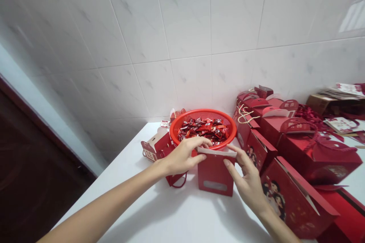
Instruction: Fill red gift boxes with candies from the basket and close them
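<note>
A red paper gift box [215, 171] with a clear oblong window low on its near face stands upright on the white table. My left hand [188, 153] pinches its upper left edge, the thumb on the near side and the fingers over the pale top flap. At the upper right corner my right hand [246, 176] grips the same box, thumb in front and fingers behind. Just behind the box sits a red plastic basket [232, 131] with many small wrapped candies [207, 127] in it; the box hides part of its front rim.
Left of the basket, an open gift box with a cord handle [155, 150] lies tilted. Several red gift boxes [296, 140] crowd the right side. Farther right are stacked flat papers [339, 93]. A tiled wall [188, 26] rises behind the white table [171, 216].
</note>
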`<action>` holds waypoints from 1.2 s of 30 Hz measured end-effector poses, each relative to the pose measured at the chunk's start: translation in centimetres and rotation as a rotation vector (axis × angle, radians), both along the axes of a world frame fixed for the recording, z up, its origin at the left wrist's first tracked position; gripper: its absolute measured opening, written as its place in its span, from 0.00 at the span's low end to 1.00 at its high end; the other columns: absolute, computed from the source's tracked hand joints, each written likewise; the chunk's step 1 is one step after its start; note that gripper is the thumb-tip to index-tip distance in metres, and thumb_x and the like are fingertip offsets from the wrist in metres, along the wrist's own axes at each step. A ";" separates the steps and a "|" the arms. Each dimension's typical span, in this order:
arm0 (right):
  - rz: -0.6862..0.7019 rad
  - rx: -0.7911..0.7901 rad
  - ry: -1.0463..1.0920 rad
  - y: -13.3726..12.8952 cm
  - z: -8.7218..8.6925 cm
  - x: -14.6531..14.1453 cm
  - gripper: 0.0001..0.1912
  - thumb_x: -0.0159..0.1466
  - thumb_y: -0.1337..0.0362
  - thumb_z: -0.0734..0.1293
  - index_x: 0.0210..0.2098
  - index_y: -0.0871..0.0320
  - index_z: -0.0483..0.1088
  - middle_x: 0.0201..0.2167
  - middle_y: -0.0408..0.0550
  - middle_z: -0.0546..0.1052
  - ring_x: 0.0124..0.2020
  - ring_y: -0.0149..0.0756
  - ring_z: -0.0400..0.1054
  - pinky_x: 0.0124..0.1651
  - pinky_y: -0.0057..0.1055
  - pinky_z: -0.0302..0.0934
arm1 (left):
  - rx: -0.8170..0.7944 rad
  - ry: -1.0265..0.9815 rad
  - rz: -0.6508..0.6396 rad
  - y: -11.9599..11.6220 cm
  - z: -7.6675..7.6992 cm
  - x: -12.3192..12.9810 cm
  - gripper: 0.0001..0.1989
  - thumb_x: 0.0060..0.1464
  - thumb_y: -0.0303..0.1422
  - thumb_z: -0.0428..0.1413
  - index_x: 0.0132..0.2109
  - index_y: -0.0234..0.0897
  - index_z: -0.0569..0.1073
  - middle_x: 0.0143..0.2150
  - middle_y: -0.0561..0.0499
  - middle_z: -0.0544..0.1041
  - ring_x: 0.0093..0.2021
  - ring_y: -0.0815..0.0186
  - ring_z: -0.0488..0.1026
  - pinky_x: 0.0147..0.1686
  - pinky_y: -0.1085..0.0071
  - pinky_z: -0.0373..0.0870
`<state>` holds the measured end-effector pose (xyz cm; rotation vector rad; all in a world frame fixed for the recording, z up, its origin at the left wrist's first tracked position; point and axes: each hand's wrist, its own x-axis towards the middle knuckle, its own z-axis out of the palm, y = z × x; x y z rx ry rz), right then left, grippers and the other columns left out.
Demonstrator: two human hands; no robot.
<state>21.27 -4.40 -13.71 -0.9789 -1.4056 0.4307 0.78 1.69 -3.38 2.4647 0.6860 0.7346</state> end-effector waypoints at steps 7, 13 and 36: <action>0.018 0.010 -0.030 -0.6 0.9 0.1 0.09 0.69 0.61 0.66 0.49 0.50 0.73 0.42 0.43 0.80 0.42 0.34 0.75 0.44 0.24 0.69 | 0.114 -0.016 -0.118 -0.2 -0.6 -0.4 0.07 0.61 0.22 0.51 0.39 0.36 0.72 0.39 0.48 0.75 0.40 0.64 0.71 0.43 0.65 0.71; 0.057 0.015 -0.030 -0.9 1.4 0.1 0.10 0.70 0.57 0.64 0.48 0.51 0.73 0.42 0.43 0.80 0.42 0.34 0.75 0.43 0.23 0.69 | 0.207 -0.032 -0.111 -0.4 -1.4 -0.8 0.06 0.59 0.23 0.54 0.41 0.34 0.74 0.40 0.46 0.75 0.40 0.65 0.72 0.42 0.67 0.72; 0.037 0.030 -0.178 -5.3 4.6 -0.7 0.08 0.71 0.62 0.63 0.39 0.55 0.74 0.31 0.44 0.79 0.30 0.33 0.74 0.33 0.23 0.68 | -0.279 -0.292 -0.117 -0.8 -2.0 -2.1 0.08 0.55 0.35 0.60 0.32 0.36 0.80 0.44 0.43 0.80 0.44 0.57 0.75 0.47 0.61 0.70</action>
